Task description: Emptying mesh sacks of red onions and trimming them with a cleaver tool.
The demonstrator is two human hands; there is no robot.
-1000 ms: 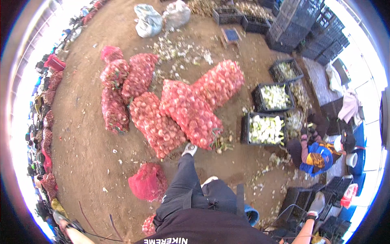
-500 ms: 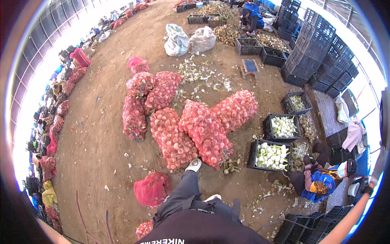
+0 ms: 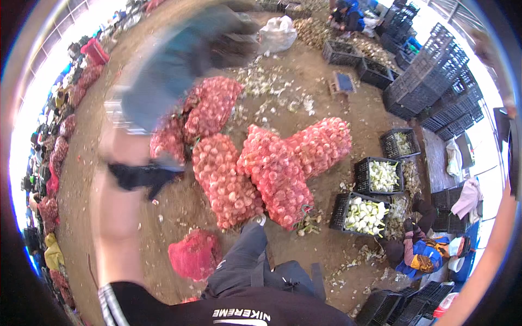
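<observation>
My left hand point(image 3: 185, 60) is raised at the upper left, in a dark teal-grey glove. Motion smears its fingers, so what it holds, if anything, does not show. A black strap point(image 3: 142, 176) circles that forearm. Behind the glove lie red mesh sacks of bulbs point(image 3: 213, 106), partly covered by it. Closer to my feet are a full sack point(image 3: 225, 182), another sack point(image 3: 274, 176) and a third sack point(image 3: 321, 146) resting against each other. My right arm reaches up along the right rim; my right hand point(image 3: 486, 49) is a blur there, its fingers unreadable.
Black crates of pale, green-tipped bulbs point(image 3: 365, 216) stand at right, beside a seated person point(image 3: 427, 255). Stacked black crates point(image 3: 427, 70) rise farther back. A low red mesh bundle point(image 3: 194, 255) lies by my leg. More sacks line the left wall; another person point(image 3: 348, 16) works far off.
My left arm has swung up from the lower left corner across the far sacks. My right arm has risen along the right rim. The view has shifted slightly.
</observation>
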